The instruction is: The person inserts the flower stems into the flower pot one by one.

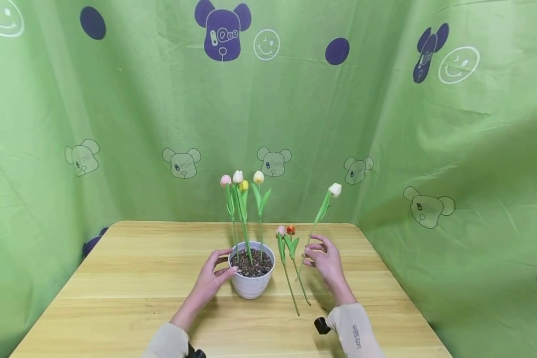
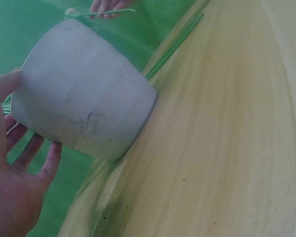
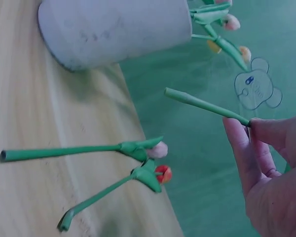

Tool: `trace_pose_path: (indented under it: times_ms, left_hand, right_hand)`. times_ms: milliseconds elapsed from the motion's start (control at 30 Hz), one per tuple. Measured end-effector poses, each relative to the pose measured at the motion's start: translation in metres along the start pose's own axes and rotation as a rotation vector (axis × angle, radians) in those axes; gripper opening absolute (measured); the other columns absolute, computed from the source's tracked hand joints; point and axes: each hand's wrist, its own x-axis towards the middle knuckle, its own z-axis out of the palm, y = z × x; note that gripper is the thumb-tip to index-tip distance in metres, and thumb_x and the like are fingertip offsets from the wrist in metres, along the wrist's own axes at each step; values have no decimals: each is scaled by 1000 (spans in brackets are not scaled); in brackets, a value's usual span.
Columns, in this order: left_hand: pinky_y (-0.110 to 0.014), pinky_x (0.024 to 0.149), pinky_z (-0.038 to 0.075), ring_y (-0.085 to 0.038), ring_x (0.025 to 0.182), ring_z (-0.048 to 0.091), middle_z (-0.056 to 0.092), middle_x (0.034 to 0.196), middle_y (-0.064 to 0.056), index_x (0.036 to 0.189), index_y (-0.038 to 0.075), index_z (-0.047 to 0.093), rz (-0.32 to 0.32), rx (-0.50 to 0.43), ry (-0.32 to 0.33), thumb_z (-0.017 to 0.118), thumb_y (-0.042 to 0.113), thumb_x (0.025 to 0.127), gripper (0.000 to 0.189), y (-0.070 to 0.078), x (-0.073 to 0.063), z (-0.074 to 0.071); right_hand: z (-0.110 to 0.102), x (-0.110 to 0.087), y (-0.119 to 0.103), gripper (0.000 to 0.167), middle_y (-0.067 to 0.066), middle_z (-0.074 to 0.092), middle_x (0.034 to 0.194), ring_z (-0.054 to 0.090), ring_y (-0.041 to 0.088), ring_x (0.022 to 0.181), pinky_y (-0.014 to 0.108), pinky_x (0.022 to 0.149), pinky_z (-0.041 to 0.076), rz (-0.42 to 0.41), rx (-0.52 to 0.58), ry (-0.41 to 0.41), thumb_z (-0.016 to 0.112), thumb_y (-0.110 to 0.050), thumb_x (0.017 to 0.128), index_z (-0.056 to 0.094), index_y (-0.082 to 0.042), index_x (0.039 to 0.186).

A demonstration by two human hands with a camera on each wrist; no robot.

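My left hand [image 1: 210, 274] holds the left side of a white flower pot [image 1: 250, 287], thumb near the front of the rim and fingers spread along its side. Dark soil [image 1: 255, 267] fills the pot, and several artificial tulips stand upright in it: pink [image 1: 225, 181], pale [image 1: 238, 177], yellow [image 1: 243, 186] and cream [image 1: 258, 177]. To the right of the pot, my right hand [image 1: 327, 261] pinches the green stem [image 3: 207, 105] of a white tulip [image 1: 335, 190] between thumb and fingertips. The flower leans up to the right, its lower stem end pointing down past the fingers.
Between the pot and my right hand, a pink tulip [image 3: 157, 150] and a red-orange tulip [image 3: 164, 174] lie on the wooden table [image 1: 161, 278], stems toward me. A green printed curtain [image 1: 295, 99] encloses the back and sides.
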Motion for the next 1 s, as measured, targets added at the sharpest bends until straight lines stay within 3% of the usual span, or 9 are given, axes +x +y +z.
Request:
trace_pose_path:
  times_ms: [233,500,1000]
  left_hand:
    - [-38,109,54,-44,134,52,51,150,-20,142,5,54,2,3,-1,78,13,92,56,-1,0,0]
    - [-42,110,54,-43,134,52,51,150,-20,142,5,54,6,10,4,77,13,93,55,0,0,0]
    - [-51,113,51,-44,134,52,52,150,-20,142,4,54,7,14,11,76,12,93,55,0,-1,0]
  right_hand:
    - [7,-4,-14,51,21,59,121,73,19,91,48,91,64,-41,29,-11,64,5,98,50,-7,145]
    - [20,-9,-35,52,21,60,119,71,21,92,49,89,64,-100,64,-11,64,8,96,50,-6,144]
    - [71,-19,-57,50,20,61,112,67,12,83,32,74,67,-202,140,-18,66,12,92,53,-3,138]
